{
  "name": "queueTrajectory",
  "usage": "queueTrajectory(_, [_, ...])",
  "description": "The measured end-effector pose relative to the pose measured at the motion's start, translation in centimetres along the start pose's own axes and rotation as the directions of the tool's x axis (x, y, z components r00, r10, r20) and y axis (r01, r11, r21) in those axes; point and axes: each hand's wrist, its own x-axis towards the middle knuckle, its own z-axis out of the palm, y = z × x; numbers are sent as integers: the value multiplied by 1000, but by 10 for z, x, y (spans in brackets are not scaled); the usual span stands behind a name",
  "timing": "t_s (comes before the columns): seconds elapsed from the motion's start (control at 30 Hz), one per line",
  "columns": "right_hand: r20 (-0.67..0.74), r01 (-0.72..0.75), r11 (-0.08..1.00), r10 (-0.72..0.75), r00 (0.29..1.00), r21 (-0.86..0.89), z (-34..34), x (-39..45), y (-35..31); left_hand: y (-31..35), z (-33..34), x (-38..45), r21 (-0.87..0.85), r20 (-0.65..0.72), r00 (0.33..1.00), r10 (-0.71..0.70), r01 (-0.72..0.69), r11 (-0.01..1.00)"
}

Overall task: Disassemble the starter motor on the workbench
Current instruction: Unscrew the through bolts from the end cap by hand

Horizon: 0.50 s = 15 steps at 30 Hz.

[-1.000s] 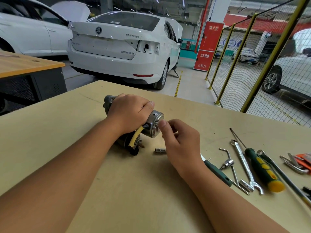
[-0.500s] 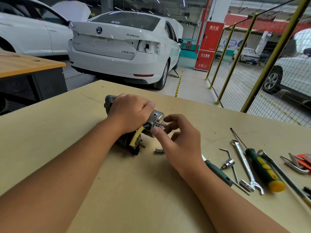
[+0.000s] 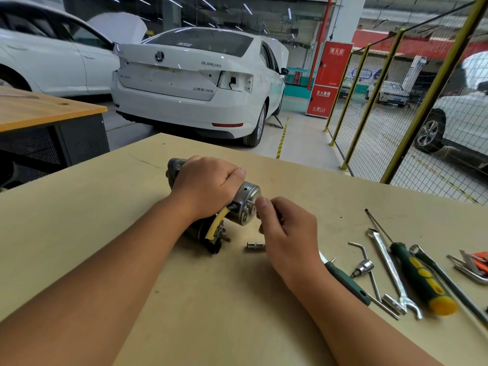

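The starter motor (image 3: 244, 204) lies on its side on the tan workbench (image 3: 105, 220), its shiny metal end cap facing right and a yellow cable (image 3: 216, 224) hanging at its front. My left hand (image 3: 206, 186) grips the motor body from above. My right hand (image 3: 285, 228) is at the end cap, thumb and forefinger pinching a thin bolt (image 3: 252, 202) that sticks out of the cap. A small silver socket (image 3: 255, 245) lies on the bench just below the cap, beside my right hand.
Tools lie to the right: a green-handled screwdriver (image 3: 346, 282), a bent socket driver (image 3: 365, 268), a combination wrench (image 3: 390, 270), a green-and-yellow screwdriver (image 3: 422, 278) and hex keys (image 3: 472, 265). A white car (image 3: 195, 83) and a yellow mesh fence (image 3: 369, 101) stand beyond the bench.
My right hand shifted its fingers at the end cap, from spread around the bolt to a closed pinch on it. The left hand and motor stayed put.
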Motion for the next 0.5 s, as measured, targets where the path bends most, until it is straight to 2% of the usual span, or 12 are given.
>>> queueTrajectory(0.13, [11,45,999,-45,999,3,-3,1,2,0,0,1,6,5,1000,-4,4,1000])
queueTrajectory(0.23, [30,67,996,-69,997,66,-4,0,-2,1,0,0,-4,5,1000,-4,4,1000])
queueTrajectory(0.4, [11,-4,1000,4,1000,21,-1,0,-2,0,-1,0,-8,3,1000,-5,5,1000])
queueTrajectory(0.5, [31,15,1000,-16,999,18,-3,0,0,0,0,0,-13,6,1000,-1,1,1000])
